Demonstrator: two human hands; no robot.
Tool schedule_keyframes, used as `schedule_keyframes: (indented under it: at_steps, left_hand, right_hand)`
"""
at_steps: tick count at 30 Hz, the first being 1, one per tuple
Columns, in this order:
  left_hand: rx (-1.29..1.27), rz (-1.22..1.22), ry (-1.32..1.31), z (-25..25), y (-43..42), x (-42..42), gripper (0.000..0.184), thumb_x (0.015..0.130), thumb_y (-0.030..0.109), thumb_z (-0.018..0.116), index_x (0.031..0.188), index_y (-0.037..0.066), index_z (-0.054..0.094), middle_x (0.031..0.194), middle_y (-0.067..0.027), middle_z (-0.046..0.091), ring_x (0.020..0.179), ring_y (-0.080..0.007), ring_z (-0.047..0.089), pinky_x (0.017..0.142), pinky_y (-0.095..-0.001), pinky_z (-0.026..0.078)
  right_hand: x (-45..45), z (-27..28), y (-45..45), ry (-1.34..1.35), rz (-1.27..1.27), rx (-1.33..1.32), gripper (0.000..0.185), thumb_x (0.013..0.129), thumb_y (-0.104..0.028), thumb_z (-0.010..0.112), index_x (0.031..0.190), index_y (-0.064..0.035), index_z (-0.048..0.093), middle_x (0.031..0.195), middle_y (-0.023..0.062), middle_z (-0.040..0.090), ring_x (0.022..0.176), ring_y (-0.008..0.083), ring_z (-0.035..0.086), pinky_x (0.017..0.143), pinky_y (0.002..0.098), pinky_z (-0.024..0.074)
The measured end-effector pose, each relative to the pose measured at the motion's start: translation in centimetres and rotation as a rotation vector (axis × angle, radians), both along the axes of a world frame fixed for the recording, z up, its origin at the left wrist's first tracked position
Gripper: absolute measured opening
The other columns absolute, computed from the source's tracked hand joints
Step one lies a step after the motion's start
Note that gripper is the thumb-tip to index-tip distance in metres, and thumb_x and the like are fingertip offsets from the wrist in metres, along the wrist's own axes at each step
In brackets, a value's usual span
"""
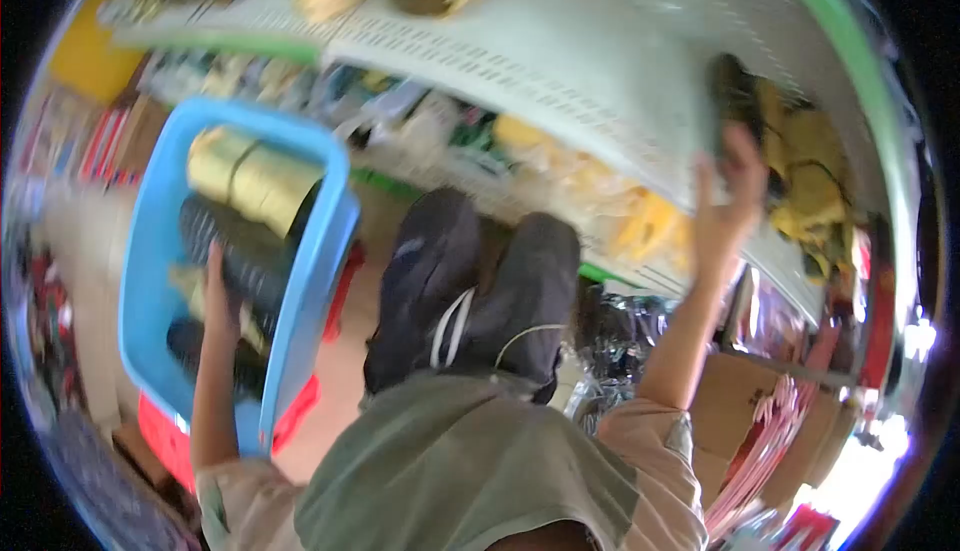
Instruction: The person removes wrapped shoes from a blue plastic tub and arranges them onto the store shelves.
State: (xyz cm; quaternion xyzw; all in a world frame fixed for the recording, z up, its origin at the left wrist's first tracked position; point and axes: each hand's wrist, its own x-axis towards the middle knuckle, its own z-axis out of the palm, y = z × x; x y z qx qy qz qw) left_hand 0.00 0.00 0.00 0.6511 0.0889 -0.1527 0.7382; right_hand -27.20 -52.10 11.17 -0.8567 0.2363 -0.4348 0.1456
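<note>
Left hand (221,303) against dark ribbed shoe (240,256) in blue tub (345,166), left of frame; fingers partly hidden, cannot tell if pinching. Right hand (732,201), upper right, fingers apart, at lower end of second dark shoe (737,96) above pale shelf (600,61) — blur hides grip. Shoes look light, sole bending, upper soft; better hold around middle, by sole edges — ribs should limit slipping.

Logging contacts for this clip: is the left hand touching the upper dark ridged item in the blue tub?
Touching: the head view shows the left hand, thumb laid over the dark ridged item.
</note>
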Motion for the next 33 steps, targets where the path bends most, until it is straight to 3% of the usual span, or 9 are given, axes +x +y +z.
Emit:
schedule_keyframes:
  at_steps: [2,3,6,10,16,19,20,25,33]
  left_hand:
    - [0.159,0.097,0.137,4.1,3.1,-3.8,0.059,0.094,0.047,0.064,0.134,0.004,0.054,0.127,-0.0073,0.062,0.111,-0.0217,0.060,0.095,-0.0354,0.049]
    - [0.083,0.028,0.273,-2.2,4.9,-2.9,0.061,0.093,0.048,0.066,0.133,0.004,0.055,0.126,-0.0077,0.063,0.111,-0.0206,0.061,0.093,-0.0345,0.049]
    - [0.156,0.052,0.262,1.1,4.7,-2.1,0.066,0.091,0.053,0.065,0.137,0.008,0.052,0.125,-0.0058,0.064,0.110,-0.0189,0.061,0.095,-0.0438,0.047]
    - [0.173,0.036,0.350,2.2,4.4,-2.3,0.073,0.088,0.059,0.065,0.143,0.015,0.046,0.125,-0.0052,0.061,0.113,-0.0215,0.058,0.098,-0.0527,0.042]
    - [0.224,0.093,0.354,2.8,6.2,-2.6,0.071,0.091,0.059,0.061,0.140,0.011,0.044,0.124,-0.0106,0.058,0.115,-0.0259,0.056,0.103,-0.0541,0.041]
    - [0.224,0.065,0.319,3.8,6.2,-3.5,0.068,0.091,0.056,0.062,0.139,0.011,0.044,0.124,-0.0117,0.057,0.116,-0.0270,0.055,0.103,-0.0543,0.042]
    - [0.225,0.121,0.315,3.4,6.1,-3.6,0.071,0.089,0.050,0.068,0.142,0.011,0.043,0.124,-0.0149,0.053,0.109,-0.0253,0.053,0.091,-0.0500,0.051]
    - [0.257,0.158,0.322,3.4,5.6,-3.7,0.070,0.089,0.054,0.067,0.140,0.011,0.046,0.128,-0.0147,0.054,0.117,-0.0289,0.053,0.095,-0.0537,0.049]
    - [0.447,0.201,0.187,4.0,6.0,-4.8,0.077,0.088,0.047,0.070,0.144,0.002,0.040,0.137,-0.0171,0.049,0.127,-0.0273,0.048,0.096,-0.0521,0.047]
  right_hand:
    - [-2.0,2.1,-3.9,0.040,-0.221,-0.052,0.045,0.084,-0.022,0.079,0.123,-0.0031,0.064,0.123,0.0155,0.065,0.116,0.0283,0.061,0.098,0.0406,0.0489]
    - [-1.4,3.0,-3.3,0.136,-0.337,-0.125,0.046,0.083,-0.027,0.079,0.120,-0.0022,0.066,0.120,0.0165,0.067,0.113,0.0302,0.063,0.097,0.0422,0.0494]
    - [-2.5,0.9,-8.2,0.323,-0.326,-0.006,0.087,0.077,-0.065,0.071,0.139,-0.0072,0.054,0.140,0.0238,0.052,0.131,0.0432,0.048,0.110,0.0538,0.0372]
    - [-3.7,-2.0,-10.3,0.563,-0.536,-0.080,0.094,0.076,-0.064,0.072,0.149,-0.0137,0.040,0.147,0.0281,0.042,0.139,0.0430,0.038,0.114,0.0562,0.0299]
    - [-2.9,-2.5,-10.5,0.582,-0.633,-0.167,0.101,0.075,-0.068,0.070,0.149,-0.0065,0.040,0.150,0.0246,0.041,0.139,0.0432,0.037,0.112,0.0564,0.0343]
    - [-2.0,-1.8,-9.5,0.587,-0.589,-0.092,0.106,0.075,-0.070,0.069,0.149,-0.0014,0.038,0.148,0.0243,0.044,0.138,0.0413,0.040,0.111,0.0539,0.0369]
    - [-1.8,-2.1,-9.7,0.590,-0.598,-0.116,0.106,0.075,-0.071,0.068,0.149,-0.0012,0.038,0.148,0.0239,0.045,0.137,0.0406,0.042,0.110,0.0526,0.0378]
    - [-2.1,-3.0,-11.3,0.662,-0.730,-0.199,0.101,0.077,-0.067,0.069,0.148,-0.0016,0.041,0.145,0.0222,0.049,0.130,0.0358,0.052,0.105,0.0457,0.0454]
    - [-5.2,-5.1,-13.6,-0.055,-0.301,-0.158,0.065,0.075,-0.042,0.084,0.121,0.0012,0.066,0.118,0.0180,0.069,0.102,0.0320,0.069,0.087,0.0419,0.0554]
